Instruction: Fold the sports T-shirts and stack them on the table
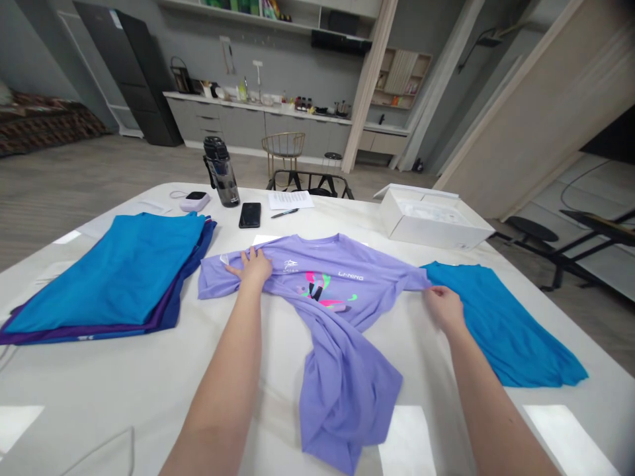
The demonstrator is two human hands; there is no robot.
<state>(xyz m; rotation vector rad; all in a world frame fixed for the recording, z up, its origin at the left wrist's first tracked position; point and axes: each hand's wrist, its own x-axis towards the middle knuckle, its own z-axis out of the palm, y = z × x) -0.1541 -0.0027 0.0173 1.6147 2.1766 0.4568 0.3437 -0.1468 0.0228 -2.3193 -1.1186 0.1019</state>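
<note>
A light purple T-shirt [285,261] with LI-NING lettering and a bright print lies on the table, collar away from me. Its lower part is twisted and bunched toward me. My left hand [254,266] rests on the left sleeve and shoulder with its fingers spread. At the other end, my right hand [444,305] pinches the tip of the right sleeve, drawing it out sideways. Just beyond that hand lies a blue garment [510,330]. Left of the shirt is a stack of folded clothes, with a blue garment [114,271] on top of purple and dark blue ones.
Along the far side of the white table [238,370] stand a dark water bottle [221,173], a phone [250,215], a pen [284,213], a printed sheet [291,199] and a small lilac device [195,201]. An open white box [436,217] sits at the back right.
</note>
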